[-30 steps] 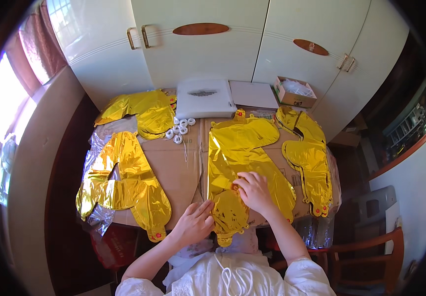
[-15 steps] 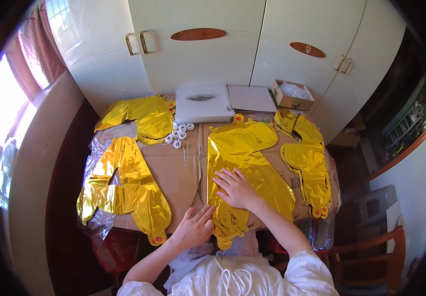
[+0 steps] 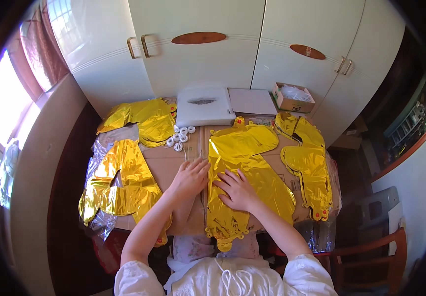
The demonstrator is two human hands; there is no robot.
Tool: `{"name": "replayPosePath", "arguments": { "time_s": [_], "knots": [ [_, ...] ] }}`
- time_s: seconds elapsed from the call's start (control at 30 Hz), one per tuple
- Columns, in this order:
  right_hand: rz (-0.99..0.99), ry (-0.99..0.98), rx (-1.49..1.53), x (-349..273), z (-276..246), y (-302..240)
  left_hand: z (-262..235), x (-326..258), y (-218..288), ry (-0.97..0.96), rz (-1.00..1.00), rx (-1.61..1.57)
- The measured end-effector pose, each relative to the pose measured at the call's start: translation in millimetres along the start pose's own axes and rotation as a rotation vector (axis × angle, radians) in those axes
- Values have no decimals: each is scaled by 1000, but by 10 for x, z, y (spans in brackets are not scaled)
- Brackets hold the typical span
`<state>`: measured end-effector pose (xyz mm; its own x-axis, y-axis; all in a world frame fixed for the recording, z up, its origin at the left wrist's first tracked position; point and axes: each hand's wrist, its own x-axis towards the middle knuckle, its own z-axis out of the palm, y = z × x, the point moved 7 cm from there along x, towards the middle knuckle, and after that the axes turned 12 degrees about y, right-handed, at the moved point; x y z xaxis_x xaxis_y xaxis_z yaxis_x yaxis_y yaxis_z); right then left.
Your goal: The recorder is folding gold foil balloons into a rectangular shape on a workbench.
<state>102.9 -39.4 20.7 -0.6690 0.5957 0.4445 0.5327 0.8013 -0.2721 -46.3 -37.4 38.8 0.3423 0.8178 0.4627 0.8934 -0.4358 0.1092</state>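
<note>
A flat, uninflated gold foil balloon (image 3: 247,165) lies on the cardboard in front of me. My right hand (image 3: 236,191) rests on it with fingers spread, palm down. At the balloon's left edge is my left hand (image 3: 191,176), its fingers stretched out and their tips by the foil's border. Whether those tips press on the foil or the cardboard I cannot tell. Small white rolls of ribbon (image 3: 178,138) sit just beyond my left hand, one with a loose tail running toward it. My left forearm covers part of another gold foil balloon (image 3: 124,182).
More flat gold foil balloons lie at the far left (image 3: 143,118) and along the right side (image 3: 307,167). A white packaged box (image 3: 204,106), a flat white box (image 3: 252,101) and a small open carton (image 3: 294,101) line the back against white cabinets (image 3: 198,54). A wooden chair (image 3: 371,266) stands at right.
My left hand has moved up along the balloon's left edge, its bent fingers now stretched out. The right hand has shifted slightly downward on the foil.
</note>
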Motion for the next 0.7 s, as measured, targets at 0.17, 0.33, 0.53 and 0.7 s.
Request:
{"name": "replayPosePath", "arguments": {
  "time_s": [0.17,0.33,0.53,0.7],
  "knots": [
    [0,13,1,-17,-3,3,349,340,-297,-123,-31,-36],
    [-2,32,18,-30,-24,12,461,460,-426,-209,-28,-32],
    [-1,34,18,-30,-21,21,525,653,-582,-310,-33,2],
    [3,-6,18,-12,-12,12,582,723,-698,-360,10,40]
  ]
}}
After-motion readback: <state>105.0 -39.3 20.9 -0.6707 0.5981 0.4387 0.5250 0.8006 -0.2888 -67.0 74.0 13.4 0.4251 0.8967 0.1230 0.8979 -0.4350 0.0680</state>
